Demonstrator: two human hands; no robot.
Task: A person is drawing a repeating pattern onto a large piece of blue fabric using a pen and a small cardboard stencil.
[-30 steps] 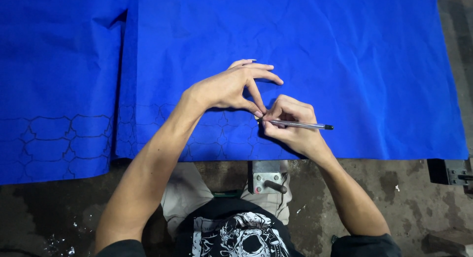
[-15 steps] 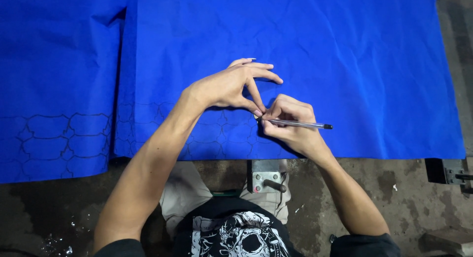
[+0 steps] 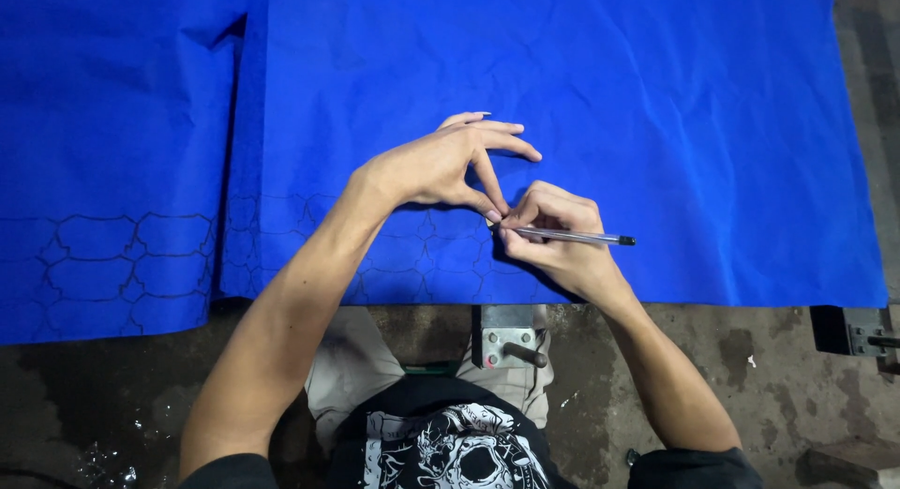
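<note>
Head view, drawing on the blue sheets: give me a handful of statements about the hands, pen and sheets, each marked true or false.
1. The right hand holds a pen in a writing grip. True.
2. The left hand is lifted clear of the blue sheet. False: its fingertips press on the sheet right beside the pen tip.
3. Drawn outlines run along the near edge of both sheets. True: they show on the left sheet too.
4. The pen points away from the person, its cap end toward the far edge. False: it lies sideways, cap end to the right.
5. The two sheets are different colours. False: both are blue.
</note>
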